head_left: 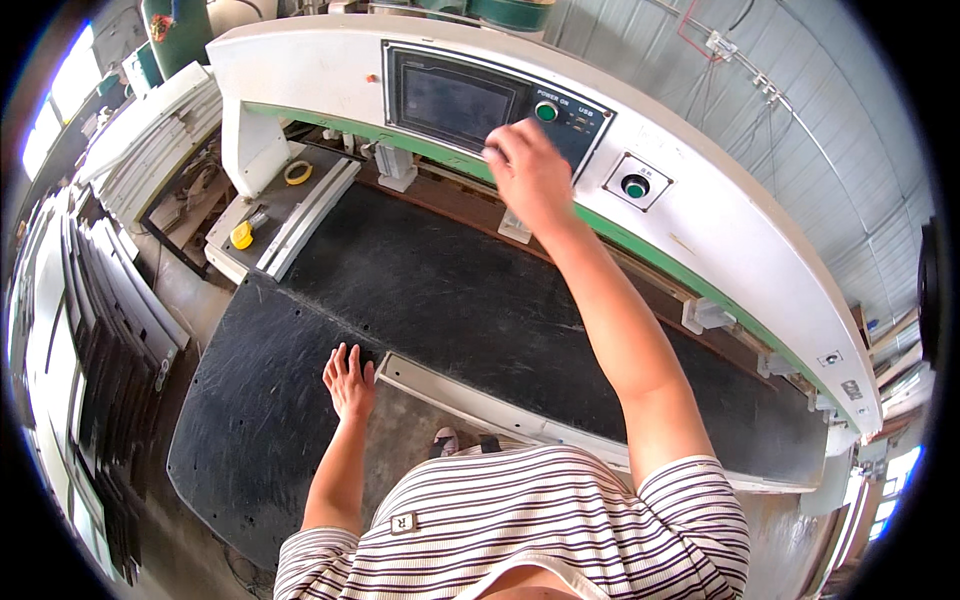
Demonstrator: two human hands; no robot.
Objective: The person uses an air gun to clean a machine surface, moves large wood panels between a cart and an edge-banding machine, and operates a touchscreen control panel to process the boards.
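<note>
My left hand (349,382) lies with its fingers apart on the black tabletop (250,380), beside the end of a pale rail (480,400). Nothing is in it. My right arm reaches far forward to the machine's control panel, where my right hand (533,178) is in front of the lower right part of a dark screen (455,100). Its fingers are curled in and a little blurred, with no object showing in them. Whether a fingertip touches the panel, I cannot tell. Just above that hand sits a green round button (546,111).
A white machine beam (720,230) with a green lower edge spans the table; a green knob (635,186) sits on it. On the left ledge are a yellow tape roll (297,173) and a yellow tape measure (242,235). Stacked sheets (110,330) stand at far left.
</note>
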